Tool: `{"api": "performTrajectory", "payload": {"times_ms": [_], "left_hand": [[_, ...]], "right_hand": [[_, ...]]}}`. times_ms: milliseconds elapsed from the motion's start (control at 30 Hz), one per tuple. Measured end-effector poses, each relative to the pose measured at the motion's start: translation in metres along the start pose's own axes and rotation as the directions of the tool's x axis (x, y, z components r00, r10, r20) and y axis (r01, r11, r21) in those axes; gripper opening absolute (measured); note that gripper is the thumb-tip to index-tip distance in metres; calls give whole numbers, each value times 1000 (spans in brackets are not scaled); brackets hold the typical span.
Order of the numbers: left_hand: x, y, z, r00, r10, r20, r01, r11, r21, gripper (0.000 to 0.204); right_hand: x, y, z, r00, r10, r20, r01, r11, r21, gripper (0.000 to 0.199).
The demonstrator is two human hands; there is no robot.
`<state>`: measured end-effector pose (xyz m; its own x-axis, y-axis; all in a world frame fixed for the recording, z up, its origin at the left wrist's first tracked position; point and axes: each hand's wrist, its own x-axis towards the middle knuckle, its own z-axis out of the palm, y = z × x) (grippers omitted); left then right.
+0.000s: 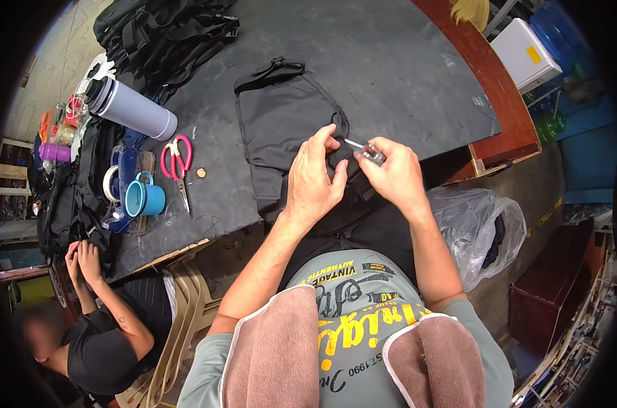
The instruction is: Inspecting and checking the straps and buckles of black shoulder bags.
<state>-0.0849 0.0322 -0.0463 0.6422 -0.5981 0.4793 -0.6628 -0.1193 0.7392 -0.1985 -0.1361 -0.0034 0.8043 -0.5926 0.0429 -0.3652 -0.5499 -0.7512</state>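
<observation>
A black fabric bag piece (281, 119) lies on the dark table, with a strap and a buckle (278, 62) at its far end. My left hand (314, 173) rests over its right edge, fingers bent round a fold of the black cloth; the thumb stands a little apart. In my right hand (397, 173) is a small tool that looks like thread snips (371, 154), with a thin metal tip pointing left toward the left fingertips. Whether the tip touches cloth or thread is too small to tell. The bag's near part disappears under my hands and wrists.
Left of the bag are red-handled scissors (177, 163), a blue mug (144, 198), and a grey bottle (135, 109). Black bags (165, 37) are piled at the far left. A co-worker (111, 326) handles black fabric at lower left. A clear plastic bag (475, 231) hangs at right.
</observation>
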Motion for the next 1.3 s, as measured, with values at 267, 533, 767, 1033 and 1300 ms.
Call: {"api": "performTrajectory", "payload": {"times_ms": [267, 533, 767, 1033, 1300], "left_hand": [[12, 6, 8, 998, 57, -29, -52, 988, 145, 24], [3, 3, -2, 998, -1, -63, -5, 996, -94, 13], [1, 3, -3, 999, -17, -46, 12, 994, -109, 11], [1, 1, -7, 1000, -20, 7, 20, 995, -99, 11], [-15, 22, -33, 971, -158, -180, 54, 876, -479, 17]], "right_hand": [[0, 14, -8, 992, -93, 91, 64, 959, 278, 29], [3, 31, -33, 971, -236, 45, 217, 942, 257, 37], [14, 40, -35, 920, -379, 104, 352, 912, 211, 36], [17, 41, -25, 851, -519, 80, 521, 854, -2, 29], [4, 35, -23, 965, -258, -53, 262, 962, 74, 50]]}}
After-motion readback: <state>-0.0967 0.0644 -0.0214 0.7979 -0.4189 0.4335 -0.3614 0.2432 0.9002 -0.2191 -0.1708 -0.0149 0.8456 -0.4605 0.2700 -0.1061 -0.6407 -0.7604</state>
